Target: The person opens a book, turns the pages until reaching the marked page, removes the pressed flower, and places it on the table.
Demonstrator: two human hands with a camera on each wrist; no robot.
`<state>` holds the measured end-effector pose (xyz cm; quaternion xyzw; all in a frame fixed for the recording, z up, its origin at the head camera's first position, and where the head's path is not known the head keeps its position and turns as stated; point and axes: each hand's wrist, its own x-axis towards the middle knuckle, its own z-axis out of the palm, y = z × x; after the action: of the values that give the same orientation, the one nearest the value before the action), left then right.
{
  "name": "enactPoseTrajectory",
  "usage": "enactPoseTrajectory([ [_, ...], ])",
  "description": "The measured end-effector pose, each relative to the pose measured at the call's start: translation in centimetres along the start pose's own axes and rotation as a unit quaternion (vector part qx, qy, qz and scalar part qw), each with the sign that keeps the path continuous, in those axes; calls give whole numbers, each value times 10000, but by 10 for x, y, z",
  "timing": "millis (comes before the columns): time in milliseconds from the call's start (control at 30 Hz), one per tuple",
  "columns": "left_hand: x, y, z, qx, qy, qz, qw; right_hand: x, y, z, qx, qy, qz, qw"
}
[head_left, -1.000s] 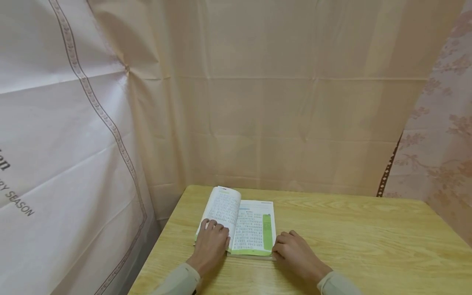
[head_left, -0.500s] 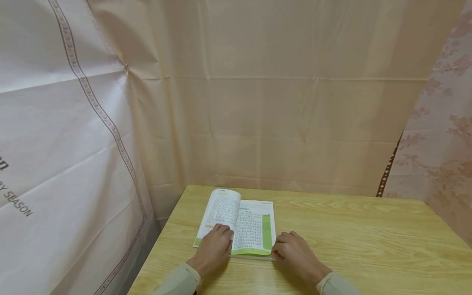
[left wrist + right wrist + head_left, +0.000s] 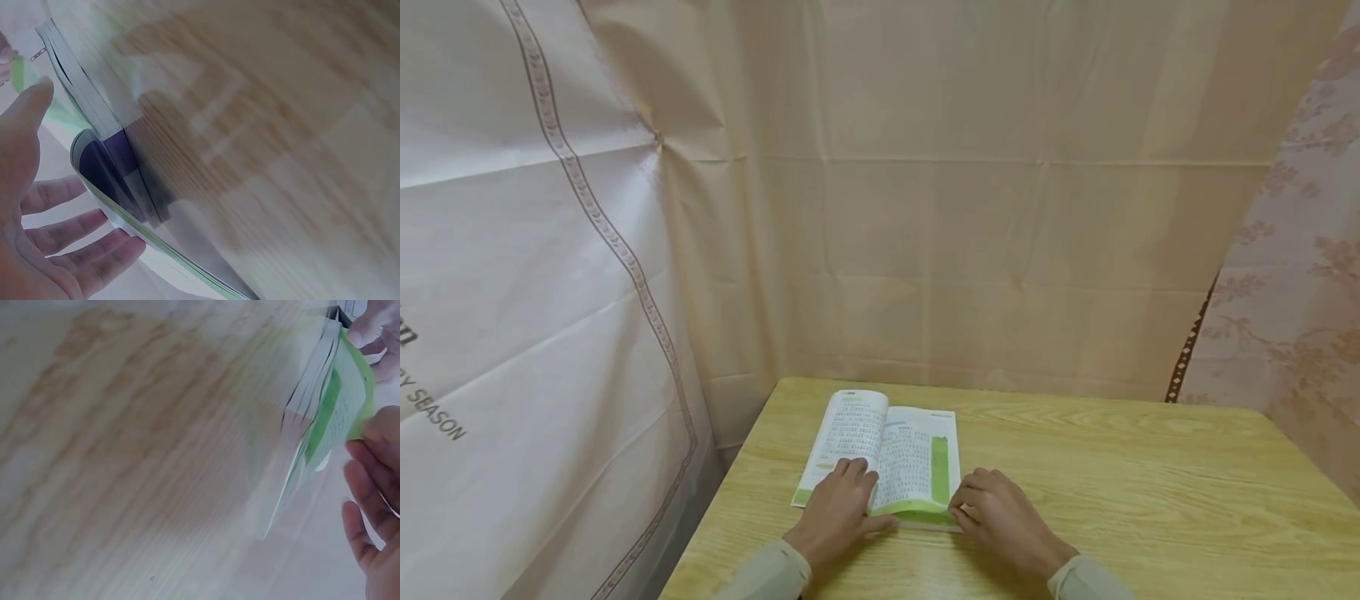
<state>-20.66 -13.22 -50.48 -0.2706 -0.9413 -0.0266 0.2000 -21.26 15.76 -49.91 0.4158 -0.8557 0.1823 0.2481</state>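
An open book (image 3: 857, 429) with printed text and green-edged pages lies near the left side of the wooden table. My left hand (image 3: 835, 504) rests on the lower part of its left page, fingers extended and thumb reaching across the bottom by the spine. In the left wrist view, the left fingers (image 3: 69, 231) touch the paper and grip nothing. At the lower right corner, my right hand (image 3: 1000, 512) pinches a page (image 3: 353, 394) between thumb and index finger. That page bows upward along its bottom edge, above the pages beneath. The right hand's other fingers are loosely bent.
The wood-grain table (image 3: 1120, 483) stretches to the right of the book. A beige cloth (image 3: 970, 250) hangs behind it, a white printed cloth (image 3: 535, 333) on the left, and a floral cloth (image 3: 1292, 333) on the right.
My left hand has slid right across the left page toward the spine, and its thumb has spread out. The right page's lower edge has lifted into a curve in my right hand.
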Motion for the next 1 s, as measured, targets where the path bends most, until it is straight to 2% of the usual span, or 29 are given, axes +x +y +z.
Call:
enactPoseTrajectory([
  [167,-1,2,-1,146,175,10,9997,5,-2,-1,-35,505,-105,9987],
  [267,0,3,-1,71,272,-69,9996,7,-4,-2,80,671,97,9977],
  [367,1,4,-1,-93,256,-270,9993,7,-5,-3,240,670,396,9967],
  [433,2,4,-2,-192,186,-474,9985,6,-5,-4,252,513,550,9968],
  [533,3,5,-4,-328,193,-720,9967,3,-4,-4,158,17,713,9973],
  [600,3,4,-5,-512,310,-840,9947,1,-3,-3,57,-422,848,9955],
  [700,2,3,-5,-842,666,-837,9907,-3,-3,-2,-53,-939,1021,9903],
  [800,3,0,-4,-1037,1125,-725,9856,-5,-1,-1,-55,-1150,1081,9875],
  [900,3,-1,-3,-954,1536,-596,9817,-6,0,0,-24,-1182,1061,9873],
  [1000,4,-3,-4,-571,1605,-575,9837,-6,1,-1,63,-1249,1019,9869],
])
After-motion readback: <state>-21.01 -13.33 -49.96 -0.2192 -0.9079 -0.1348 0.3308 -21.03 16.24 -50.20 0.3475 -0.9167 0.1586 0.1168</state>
